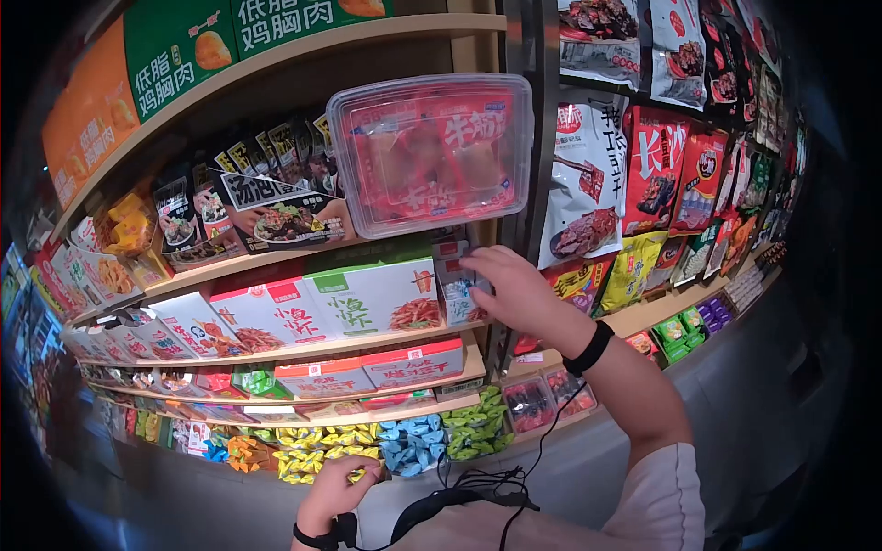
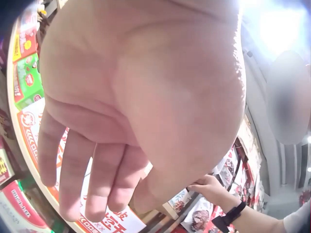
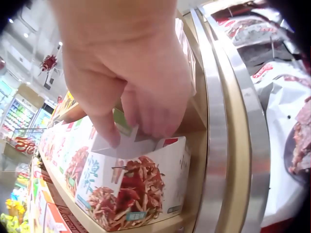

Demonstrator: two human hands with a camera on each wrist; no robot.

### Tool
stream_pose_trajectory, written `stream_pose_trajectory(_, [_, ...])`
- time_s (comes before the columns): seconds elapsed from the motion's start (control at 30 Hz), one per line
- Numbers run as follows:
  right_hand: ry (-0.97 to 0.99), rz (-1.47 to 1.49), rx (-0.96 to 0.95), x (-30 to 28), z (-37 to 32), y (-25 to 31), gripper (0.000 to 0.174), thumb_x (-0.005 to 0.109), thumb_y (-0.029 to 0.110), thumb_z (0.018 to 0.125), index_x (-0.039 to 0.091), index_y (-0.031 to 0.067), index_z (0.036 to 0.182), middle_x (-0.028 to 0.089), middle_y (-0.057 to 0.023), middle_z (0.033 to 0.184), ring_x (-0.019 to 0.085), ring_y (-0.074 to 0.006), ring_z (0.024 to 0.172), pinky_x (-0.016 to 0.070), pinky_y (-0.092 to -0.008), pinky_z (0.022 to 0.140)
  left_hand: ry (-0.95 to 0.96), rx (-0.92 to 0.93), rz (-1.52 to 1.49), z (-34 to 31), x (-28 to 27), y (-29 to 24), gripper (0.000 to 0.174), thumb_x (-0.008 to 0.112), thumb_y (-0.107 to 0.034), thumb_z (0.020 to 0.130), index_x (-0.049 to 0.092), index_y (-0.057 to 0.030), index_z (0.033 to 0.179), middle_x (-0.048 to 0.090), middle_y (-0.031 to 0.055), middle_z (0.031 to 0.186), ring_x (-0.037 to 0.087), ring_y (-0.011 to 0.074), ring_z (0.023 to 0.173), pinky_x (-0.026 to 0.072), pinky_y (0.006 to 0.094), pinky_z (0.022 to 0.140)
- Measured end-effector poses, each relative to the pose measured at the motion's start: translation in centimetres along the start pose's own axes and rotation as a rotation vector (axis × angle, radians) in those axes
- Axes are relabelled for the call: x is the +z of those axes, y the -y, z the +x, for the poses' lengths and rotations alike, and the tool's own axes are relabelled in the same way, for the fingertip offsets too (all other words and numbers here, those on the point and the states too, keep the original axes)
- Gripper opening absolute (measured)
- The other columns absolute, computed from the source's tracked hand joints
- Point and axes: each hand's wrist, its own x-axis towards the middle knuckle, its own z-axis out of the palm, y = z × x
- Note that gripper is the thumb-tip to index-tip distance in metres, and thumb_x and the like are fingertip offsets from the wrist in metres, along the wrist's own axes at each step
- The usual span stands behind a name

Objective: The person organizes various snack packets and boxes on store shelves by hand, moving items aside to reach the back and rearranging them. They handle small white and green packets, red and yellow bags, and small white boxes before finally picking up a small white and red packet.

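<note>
Left hand (image 1: pixel 336 489) low, nearest the body, just over the yellow sweets (image 1: pixel 310 452). Its fingers (image 2: pixel 73 179) are loose and slightly bent, holding nothing. Right hand (image 1: pixel 516 292) up at the middle shelf (image 1: pixel 367 340), fingers (image 3: pixel 109 131) curled over the top flap of a box (image 3: pixel 138 191), gripping it. Box stands upright at the shelf's right end, just beside the metal post (image 3: pixel 216 145), below a clear tub (image 1: pixel 430 151).
</note>
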Motion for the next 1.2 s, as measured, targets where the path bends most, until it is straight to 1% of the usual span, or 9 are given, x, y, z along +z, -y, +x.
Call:
stream_pose_trajectory(0.07, [0.083,0.043,0.027,0.3,1.8,-1.5,0.036,0.066,0.011,0.078,0.063,0.0031,0.113,0.065,-0.0172,0.099,0.061,-0.0347,0.098,0.0498,-0.0441,0.087,-0.071,-0.033,0.02,0.3,1.7,0.2,0.022,0.067,-0.021,0.088,0.07,-0.0013,0.097,0.072,0.014,0.09,0.07,0.0256,0.077,0.0543,0.0319,0.061])
stream_pose_trajectory(0.17, [0.735,-0.054,0.372,1.1,4.8,-1.9,0.046,0.07,0.016,0.075,0.061,0.0113,0.12,0.059,-0.0166,0.121,0.052,-0.0344,0.118,0.0426,-0.0445,0.1,-0.174,-0.186,0.129,-0.9,3.9,-0.2,0.026,0.067,-0.024,0.088,0.07,-0.002,0.103,0.072,0.013,0.091,0.07,0.0237,0.072,0.0529,0.0305,0.058])
stream_pose_trajectory(0.2, [0.739,-0.048,0.35,1.8,4.8,-2.4,0.046,0.07,0.016,0.075,0.061,0.0113,0.12,0.059,-0.0166,0.121,0.052,-0.0344,0.118,0.0426,-0.0445,0.1,-0.192,-0.198,0.126,-1.1,4.5,-0.7,0.026,0.067,-0.024,0.088,0.07,-0.002,0.103,0.072,0.013,0.091,0.07,0.0237,0.072,0.0529,0.0305,0.058])
stream_pose_trajectory(0.27, [0.275,-0.339,-0.048,3.9,3.9,-3.6,0.05,0.073,0.019,0.071,0.062,0.0152,0.12,0.057,-0.0147,0.126,0.047,-0.0355,0.124,0.0334,-0.0517,0.106,-0.199,-0.22,-0.013,-2.1,5.8,-2.1,0.025,0.07,-0.021,0.087,0.069,-0.0024,0.105,0.072,0.0097,0.091,0.069,0.0152,0.078,0.0521,0.0271,0.056])
stream_pose_trajectory(0.3, [0.327,-0.237,0.006,4.6,4.4,-4.0,0.056,0.076,0.023,0.067,0.062,0.015,0.121,0.053,-0.0141,0.132,0.042,-0.0362,0.13,0.0244,-0.0566,0.11,-0.191,-0.282,-0.048,-2.7,6.3,-2.6,0.026,0.07,-0.021,0.088,0.069,-0.0027,0.106,0.072,0.0104,0.092,0.069,0.0156,0.083,0.0537,0.0287,0.062])
stream_pose_trajectory(0.6, [0.623,-0.434,-0.062,4.3,5.9,-3.7,0.061,0.077,0.026,0.066,0.061,0.0031,0.121,0.054,-0.0223,0.131,0.043,-0.0397,0.13,0.0247,-0.0605,0.108,-0.403,-0.507,-0.13,-8.1,8.7,-0.1,0.031,0.07,-0.023,0.087,0.068,0.0001,0.107,0.072,0.013,0.094,0.07,0.0217,0.091,0.0532,0.0304,0.063])
stream_pose_trajectory(0.83, [0.915,-0.28,0.078,4.6,7.4,-4.6,0.067,0.076,0.021,0.066,0.053,-0.0007,0.125,0.06,-0.0251,0.117,0.056,-0.0356,0.117,0.0357,-0.0519,0.103,-0.446,-0.527,-0.182,-8.2,10.0,-1.0,0.027,0.07,-0.02,0.087,0.067,-0.0002,0.106,0.072,0.0115,0.092,0.07,0.0198,0.089,0.0522,0.0295,0.062])
stream_pose_trajectory(0.97, [0.768,-0.083,0.085,2.9,9.1,-6.3,0.056,0.077,0.025,0.068,0.057,-0.0029,0.112,0.064,-0.0232,0.102,0.061,-0.0381,0.103,0.0481,-0.0394,0.088,-0.443,-0.498,-0.161,-7.8,10.1,-1.0,0.027,0.07,-0.02,0.087,0.068,0.0001,0.105,0.071,0.0133,0.093,0.07,0.0223,0.089,0.0531,0.0295,0.061])
stream_pose_trajectory(1.2, [0.769,-0.173,-0.019,1.4,10.9,-6.5,0.042,0.073,0.032,0.064,0.067,0.0047,0.095,0.068,-0.0147,0.088,0.064,-0.0321,0.088,0.0493,-0.0411,0.08,-0.454,-0.505,-0.185,-7.5,10.7,-1.3,0.027,0.07,-0.02,0.087,0.068,0.0001,0.105,0.071,0.0137,0.092,0.071,0.0215,0.088,0.0528,0.0296,0.06])
